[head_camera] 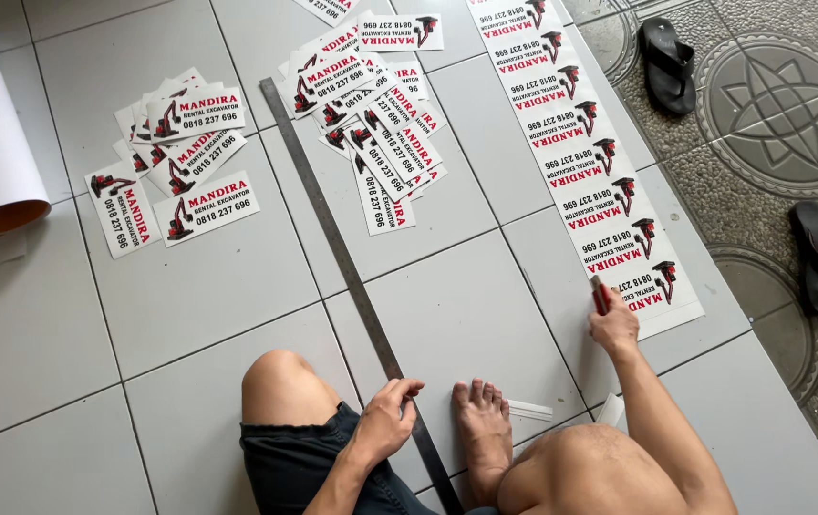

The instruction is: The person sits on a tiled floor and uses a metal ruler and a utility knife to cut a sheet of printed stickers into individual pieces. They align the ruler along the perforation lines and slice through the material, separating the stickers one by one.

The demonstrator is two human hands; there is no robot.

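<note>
left hand [385, 420] curled on metal ruler [352, 286], lower end | right hand [614, 324] gripping red tool [600, 298], probably a cutter, at sticker strip [580, 153] near edge | floor

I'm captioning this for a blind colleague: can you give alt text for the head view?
Seated on a tiled floor, a person's right hand holds a red cutter at a long printed label strip; the left hand rests on a metal ruler, with cut labels piled nearby.

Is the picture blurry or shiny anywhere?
Head view: sharp all over, in soft even daylight; faint sheen on the white floor tiles but no harsh glare; only weak shadows under the right hand and the long metal ruler.
</note>
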